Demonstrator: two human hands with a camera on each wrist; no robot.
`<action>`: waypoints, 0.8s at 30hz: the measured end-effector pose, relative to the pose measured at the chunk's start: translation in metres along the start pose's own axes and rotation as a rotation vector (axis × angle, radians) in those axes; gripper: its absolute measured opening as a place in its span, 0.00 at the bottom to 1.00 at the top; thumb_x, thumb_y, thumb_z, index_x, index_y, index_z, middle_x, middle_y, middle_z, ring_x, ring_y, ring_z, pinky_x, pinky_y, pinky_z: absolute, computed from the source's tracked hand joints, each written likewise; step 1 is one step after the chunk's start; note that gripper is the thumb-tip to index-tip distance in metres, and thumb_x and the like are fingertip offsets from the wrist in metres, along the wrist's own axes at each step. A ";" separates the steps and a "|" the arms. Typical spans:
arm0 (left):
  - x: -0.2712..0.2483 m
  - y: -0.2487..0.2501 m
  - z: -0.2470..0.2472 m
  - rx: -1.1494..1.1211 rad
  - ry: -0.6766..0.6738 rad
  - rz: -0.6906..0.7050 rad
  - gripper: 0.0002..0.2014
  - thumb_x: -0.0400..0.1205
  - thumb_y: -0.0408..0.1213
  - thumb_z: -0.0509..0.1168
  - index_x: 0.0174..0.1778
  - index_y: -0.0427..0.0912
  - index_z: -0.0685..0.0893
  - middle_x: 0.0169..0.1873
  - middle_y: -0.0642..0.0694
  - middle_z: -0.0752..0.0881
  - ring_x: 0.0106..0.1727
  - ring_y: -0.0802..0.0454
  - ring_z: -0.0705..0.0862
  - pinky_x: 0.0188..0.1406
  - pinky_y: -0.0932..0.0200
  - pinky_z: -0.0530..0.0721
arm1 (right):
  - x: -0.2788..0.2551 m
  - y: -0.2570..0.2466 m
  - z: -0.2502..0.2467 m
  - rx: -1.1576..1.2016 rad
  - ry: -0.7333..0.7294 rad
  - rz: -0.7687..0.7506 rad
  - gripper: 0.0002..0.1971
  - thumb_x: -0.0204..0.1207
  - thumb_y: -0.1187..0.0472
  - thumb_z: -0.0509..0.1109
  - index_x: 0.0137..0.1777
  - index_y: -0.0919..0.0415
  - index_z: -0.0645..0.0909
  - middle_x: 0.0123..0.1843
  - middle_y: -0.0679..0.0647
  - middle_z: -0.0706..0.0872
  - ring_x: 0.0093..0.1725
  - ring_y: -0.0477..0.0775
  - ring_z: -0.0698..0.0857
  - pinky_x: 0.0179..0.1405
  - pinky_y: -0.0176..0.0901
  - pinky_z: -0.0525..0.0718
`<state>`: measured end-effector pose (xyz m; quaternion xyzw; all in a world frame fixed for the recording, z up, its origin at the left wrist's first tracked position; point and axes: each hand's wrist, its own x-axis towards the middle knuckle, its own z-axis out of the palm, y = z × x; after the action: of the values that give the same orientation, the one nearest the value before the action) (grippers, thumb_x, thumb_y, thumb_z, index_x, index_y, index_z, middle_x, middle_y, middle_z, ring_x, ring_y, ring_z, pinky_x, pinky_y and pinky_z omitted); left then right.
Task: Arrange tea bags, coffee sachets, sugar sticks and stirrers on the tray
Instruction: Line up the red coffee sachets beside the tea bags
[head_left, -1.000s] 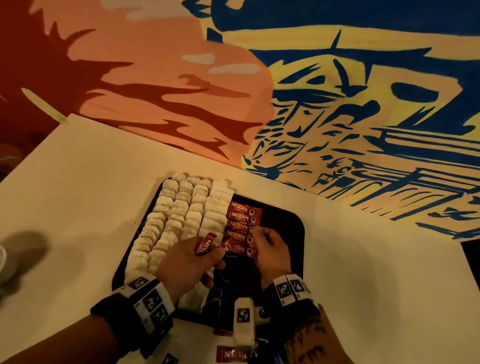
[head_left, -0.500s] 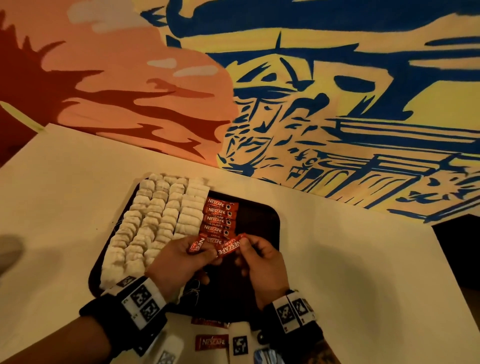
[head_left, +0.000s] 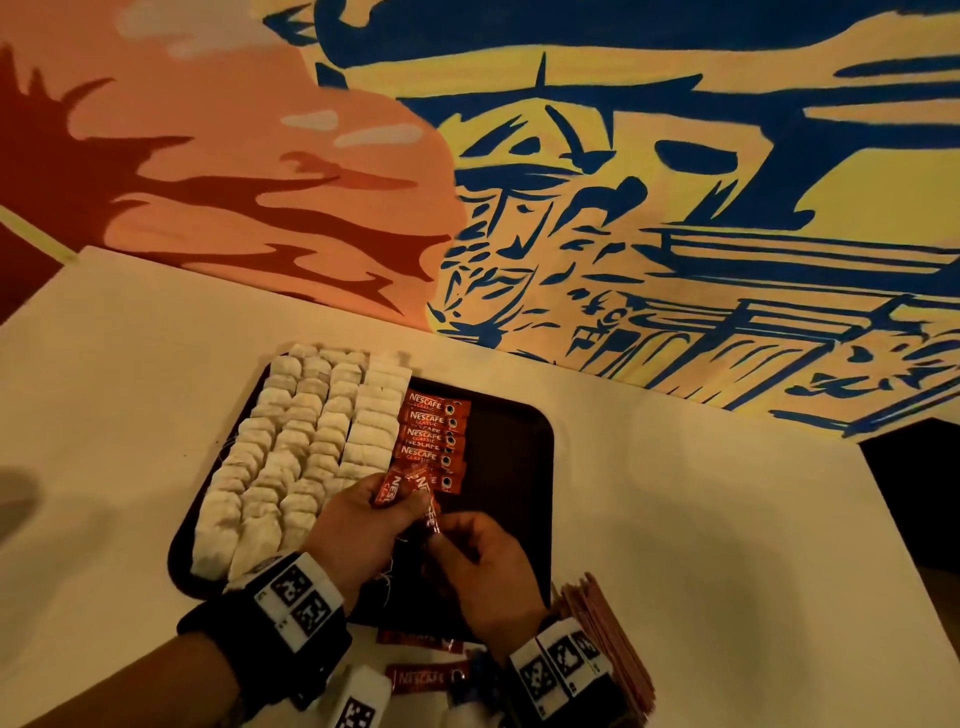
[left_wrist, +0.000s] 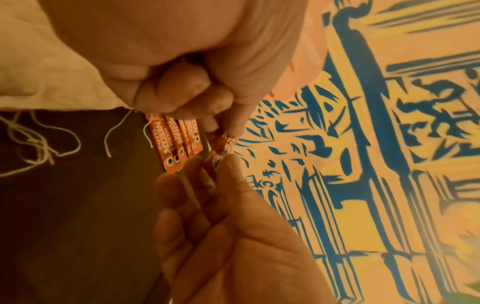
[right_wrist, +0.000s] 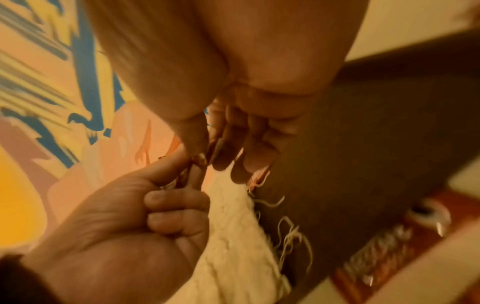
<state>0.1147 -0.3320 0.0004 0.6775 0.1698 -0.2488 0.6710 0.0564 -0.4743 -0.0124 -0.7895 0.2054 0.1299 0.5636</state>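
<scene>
A dark tray (head_left: 509, 467) lies on the white table. Rows of white tea bags (head_left: 301, 441) fill its left half, and a column of red Nescafe coffee sachets (head_left: 434, 431) lies beside them. Over the tray's near middle, my left hand (head_left: 400, 499) grips a few red sachets (head_left: 396, 488). My right hand (head_left: 441, 532) pinches the lower end of one of them. In the left wrist view the pinched sachet (left_wrist: 223, 144) runs between my left fingers (left_wrist: 207, 107) and the right fingertips (left_wrist: 228, 170). The right wrist view is blurred, with both hands meeting above the tea bags (right_wrist: 233, 226).
Loose red sachets (head_left: 426, 678) lie on the table at the tray's near edge. A stack of thin reddish-brown sticks (head_left: 608, 629) sits beside my right wrist. Tea bag strings (left_wrist: 39, 144) trail over the tray's bare part. A painted wall (head_left: 623, 208) borders the table's far edge.
My right hand left the sachet column and took hold of a sachet from my left hand. Both hands have drawn back toward the tray's near side.
</scene>
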 end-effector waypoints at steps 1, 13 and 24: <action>0.001 0.000 -0.002 -0.020 -0.006 -0.029 0.04 0.78 0.40 0.75 0.47 0.46 0.91 0.30 0.48 0.92 0.33 0.48 0.91 0.39 0.50 0.91 | 0.000 0.000 0.005 0.063 0.016 0.030 0.04 0.80 0.55 0.73 0.52 0.45 0.86 0.47 0.45 0.92 0.46 0.44 0.91 0.53 0.49 0.90; 0.029 -0.003 -0.064 -0.040 0.151 -0.174 0.17 0.81 0.57 0.67 0.43 0.44 0.83 0.23 0.49 0.74 0.20 0.54 0.66 0.20 0.65 0.62 | 0.079 0.015 -0.018 -0.202 0.185 0.100 0.04 0.81 0.55 0.72 0.49 0.44 0.87 0.46 0.42 0.91 0.47 0.44 0.89 0.56 0.44 0.88; 0.033 0.001 -0.077 -0.174 0.057 -0.196 0.15 0.87 0.52 0.58 0.46 0.43 0.75 0.25 0.45 0.74 0.17 0.55 0.65 0.18 0.66 0.59 | 0.115 0.006 -0.004 -0.329 0.226 0.145 0.11 0.78 0.52 0.75 0.58 0.52 0.84 0.51 0.44 0.87 0.47 0.41 0.83 0.47 0.31 0.77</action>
<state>0.1510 -0.2595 -0.0195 0.6038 0.2750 -0.2782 0.6946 0.1546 -0.4999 -0.0662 -0.8636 0.2997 0.1125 0.3896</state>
